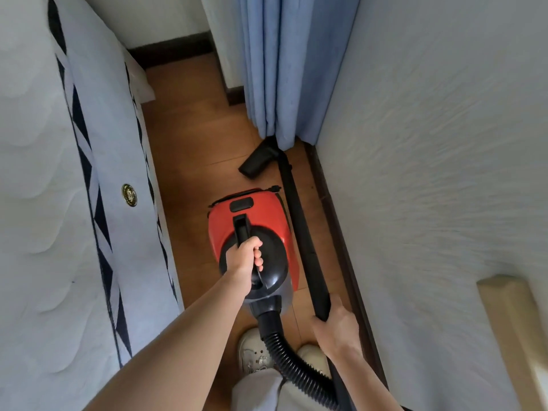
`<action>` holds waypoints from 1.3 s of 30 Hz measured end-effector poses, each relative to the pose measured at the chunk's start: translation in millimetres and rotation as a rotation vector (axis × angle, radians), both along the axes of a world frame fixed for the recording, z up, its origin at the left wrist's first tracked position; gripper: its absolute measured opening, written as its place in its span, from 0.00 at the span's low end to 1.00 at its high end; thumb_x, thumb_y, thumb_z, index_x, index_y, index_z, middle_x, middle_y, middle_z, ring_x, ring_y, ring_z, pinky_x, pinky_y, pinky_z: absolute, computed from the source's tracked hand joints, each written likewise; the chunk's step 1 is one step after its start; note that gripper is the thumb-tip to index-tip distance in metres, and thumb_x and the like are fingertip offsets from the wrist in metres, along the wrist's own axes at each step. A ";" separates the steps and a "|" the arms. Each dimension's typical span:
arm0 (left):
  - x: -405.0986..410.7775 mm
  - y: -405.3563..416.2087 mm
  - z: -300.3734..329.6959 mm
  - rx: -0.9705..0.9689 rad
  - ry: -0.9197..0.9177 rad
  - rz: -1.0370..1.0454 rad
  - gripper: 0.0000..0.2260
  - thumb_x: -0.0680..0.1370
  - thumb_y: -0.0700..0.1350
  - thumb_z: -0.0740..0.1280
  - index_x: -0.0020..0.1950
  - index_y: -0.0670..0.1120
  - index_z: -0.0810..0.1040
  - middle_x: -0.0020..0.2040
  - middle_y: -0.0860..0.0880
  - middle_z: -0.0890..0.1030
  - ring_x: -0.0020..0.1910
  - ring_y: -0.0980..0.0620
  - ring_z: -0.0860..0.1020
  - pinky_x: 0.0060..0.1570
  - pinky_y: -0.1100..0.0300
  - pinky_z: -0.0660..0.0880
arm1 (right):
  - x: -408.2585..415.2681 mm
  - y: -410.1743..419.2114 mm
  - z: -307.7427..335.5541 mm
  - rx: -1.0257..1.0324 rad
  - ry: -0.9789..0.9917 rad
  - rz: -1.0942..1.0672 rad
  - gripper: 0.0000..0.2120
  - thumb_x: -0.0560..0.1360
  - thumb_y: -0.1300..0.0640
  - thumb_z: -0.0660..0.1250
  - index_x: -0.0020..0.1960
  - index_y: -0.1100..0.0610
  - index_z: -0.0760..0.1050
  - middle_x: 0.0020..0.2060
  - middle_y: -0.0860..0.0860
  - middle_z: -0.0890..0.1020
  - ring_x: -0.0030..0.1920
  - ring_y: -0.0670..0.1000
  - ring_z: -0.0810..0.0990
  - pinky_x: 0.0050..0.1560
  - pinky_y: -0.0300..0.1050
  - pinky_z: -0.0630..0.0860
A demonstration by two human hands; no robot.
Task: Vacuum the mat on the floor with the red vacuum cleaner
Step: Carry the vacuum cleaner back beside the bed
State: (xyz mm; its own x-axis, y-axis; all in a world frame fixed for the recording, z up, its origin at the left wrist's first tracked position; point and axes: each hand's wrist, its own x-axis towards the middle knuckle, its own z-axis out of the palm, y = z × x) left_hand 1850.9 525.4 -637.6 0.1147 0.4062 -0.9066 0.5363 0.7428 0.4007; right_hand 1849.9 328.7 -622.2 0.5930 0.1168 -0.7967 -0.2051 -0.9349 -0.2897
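left hand [243, 256] curled round the black carry handle of the red canister vacuum cleaner [255, 232] on the wood floor, right hand [335, 324] gripping the long black wand [299, 229] — its axis running toward twelve o'clock, floor nozzle [258, 160] by the blue curtain [284, 69] — no mat in view.

The vacuum cleaner [252, 241] stands on the wooden floor [189, 137] in a narrow gap, with a mattress [59, 173] on edge to its left and a wall [430, 143] to its right. The left hand [244, 258] grips the handle on top of the cleaner. Just right of the cleaner, a wand [302, 229] runs from near to far along the wall's foot; the right hand [336, 324] holds its near end. The nozzle [258, 160] lies at the wand's far end, on the floor under the curtain [281, 69]. The hose [293, 363] leaves the cleaner's near end and curves right, passing between 2 shoes [252, 351] nearest the viewer.
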 end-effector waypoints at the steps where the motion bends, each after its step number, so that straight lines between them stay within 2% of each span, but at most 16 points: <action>1: 1.4 1.9 -6.5 -0.006 -0.003 0.008 0.11 0.74 0.37 0.63 0.32 0.44 0.69 0.20 0.52 0.67 0.17 0.55 0.63 0.26 0.60 0.63 | 2.8 2.9 -6.7 0.004 -0.004 -0.008 0.14 0.75 0.58 0.65 0.60 0.57 0.69 0.33 0.44 0.72 0.36 0.48 0.76 0.34 0.36 0.70; 4: 5.7 5.4 -24.1 -0.017 -0.008 0.023 0.11 0.74 0.38 0.64 0.32 0.44 0.69 0.21 0.52 0.67 0.18 0.55 0.63 0.26 0.60 0.63 | 10.3 9.2 -26.4 0.016 -0.013 -0.041 0.16 0.75 0.57 0.67 0.61 0.56 0.69 0.35 0.44 0.74 0.36 0.47 0.77 0.35 0.37 0.75; 8: 10.0 7.0 -45.7 -0.012 -0.009 0.011 0.11 0.74 0.38 0.64 0.32 0.45 0.68 0.23 0.51 0.67 0.19 0.55 0.63 0.26 0.61 0.64 | 16.6 11.9 -48.4 0.023 -0.034 -0.042 0.17 0.75 0.57 0.67 0.62 0.57 0.68 0.40 0.48 0.75 0.41 0.51 0.78 0.43 0.43 0.80; 12: 14.6 6.8 -64.3 -0.001 -0.022 0.000 0.10 0.73 0.38 0.63 0.32 0.45 0.68 0.22 0.52 0.66 0.19 0.55 0.63 0.26 0.60 0.64 | 17.3 10.3 -66.6 0.039 -0.048 -0.044 0.19 0.75 0.56 0.67 0.63 0.57 0.67 0.40 0.49 0.76 0.40 0.51 0.79 0.42 0.44 0.81; 16: 18.8 5.1 -80.8 -0.001 -0.039 -0.013 0.10 0.73 0.38 0.63 0.32 0.45 0.68 0.21 0.52 0.66 0.18 0.55 0.63 0.25 0.61 0.64 | 22.0 9.7 -85.0 0.046 -0.062 -0.038 0.18 0.75 0.56 0.67 0.62 0.57 0.67 0.38 0.49 0.74 0.37 0.51 0.77 0.37 0.43 0.79; 20: 23.7 0.8 -94.4 -0.008 -0.040 -0.011 0.11 0.73 0.38 0.64 0.32 0.45 0.67 0.21 0.53 0.66 0.18 0.56 0.63 0.24 0.62 0.63 | 28.0 9.0 -100.7 0.061 -0.073 -0.027 0.18 0.75 0.58 0.67 0.62 0.57 0.66 0.40 0.51 0.75 0.40 0.52 0.77 0.41 0.46 0.80; 25: 28.8 -5.1 -106.2 -0.014 -0.047 -0.010 0.11 0.73 0.38 0.64 0.32 0.45 0.67 0.21 0.52 0.66 0.17 0.55 0.63 0.24 0.62 0.63 | 27.9 9.4 -115.9 0.097 -0.076 -0.012 0.19 0.75 0.58 0.67 0.63 0.58 0.66 0.40 0.49 0.73 0.41 0.52 0.76 0.40 0.42 0.76; 29: 28.8 -9.2 -110.8 -0.018 -0.062 -0.001 0.12 0.72 0.37 0.63 0.31 0.45 0.66 0.20 0.52 0.66 0.17 0.55 0.63 0.22 0.64 0.62 | 23.0 12.8 -126.0 0.109 -0.053 0.001 0.22 0.75 0.57 0.67 0.66 0.57 0.63 0.44 0.50 0.74 0.49 0.56 0.80 0.46 0.44 0.77; 34: 22.7 -15.4 -113.0 -0.056 -0.067 -0.010 0.12 0.73 0.38 0.64 0.31 0.45 0.66 0.21 0.51 0.66 0.18 0.54 0.63 0.23 0.63 0.63 | 21.2 12.2 -133.6 0.078 -0.037 -0.013 0.24 0.75 0.57 0.67 0.68 0.56 0.62 0.50 0.56 0.79 0.51 0.56 0.80 0.48 0.46 0.78; 39: 20.0 -19.4 -113.3 -0.079 -0.080 -0.006 0.12 0.73 0.38 0.64 0.31 0.44 0.66 0.20 0.51 0.67 0.18 0.54 0.64 0.24 0.63 0.64 | 19.8 11.9 -138.5 0.058 -0.029 0.004 0.25 0.75 0.58 0.67 0.68 0.57 0.61 0.53 0.58 0.78 0.52 0.57 0.80 0.50 0.48 0.78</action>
State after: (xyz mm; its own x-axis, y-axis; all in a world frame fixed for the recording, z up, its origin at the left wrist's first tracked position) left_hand 1870.9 506.0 -750.9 0.1899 0.3332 -0.9235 0.5098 0.7705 0.3828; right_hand 1869.7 340.7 -760.6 0.6150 0.1646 -0.7712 -0.1919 -0.9173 -0.3488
